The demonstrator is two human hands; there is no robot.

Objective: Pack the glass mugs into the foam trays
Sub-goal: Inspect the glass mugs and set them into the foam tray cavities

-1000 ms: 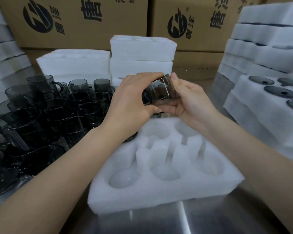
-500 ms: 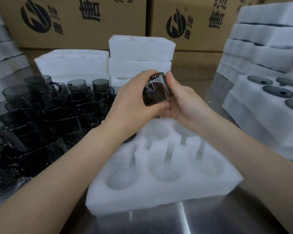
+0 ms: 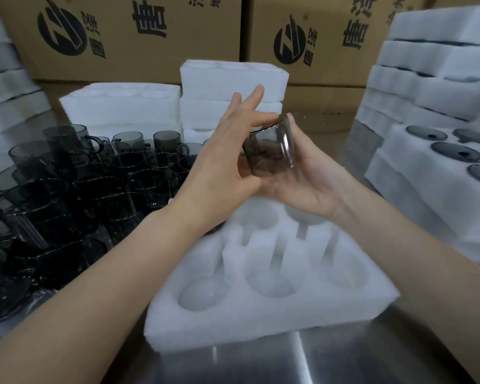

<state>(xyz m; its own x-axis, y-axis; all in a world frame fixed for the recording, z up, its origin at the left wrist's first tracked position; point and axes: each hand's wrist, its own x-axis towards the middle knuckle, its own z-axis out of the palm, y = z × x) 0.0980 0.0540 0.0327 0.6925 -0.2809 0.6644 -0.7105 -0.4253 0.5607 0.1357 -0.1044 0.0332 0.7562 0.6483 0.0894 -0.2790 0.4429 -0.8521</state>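
The right hand point(image 3: 313, 178) is cupping a tilted glass mug point(image 3: 269, 151), the left hand point(image 3: 225, 162) pinching its rim, other fingers splayed. Next, it probably needs righting and seating in the foam tray point(image 3: 261, 325).

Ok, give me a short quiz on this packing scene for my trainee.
1. True or false: the mug already sits in the tray.
2. Where do the loose mugs stand? A) left of the tray B) right of it C) on it
3. Fill in: the tray's front row shows ___ empty wells.
Key: 1 false, the left hand and right hand hold it above the tray; 2 A; 3 three.
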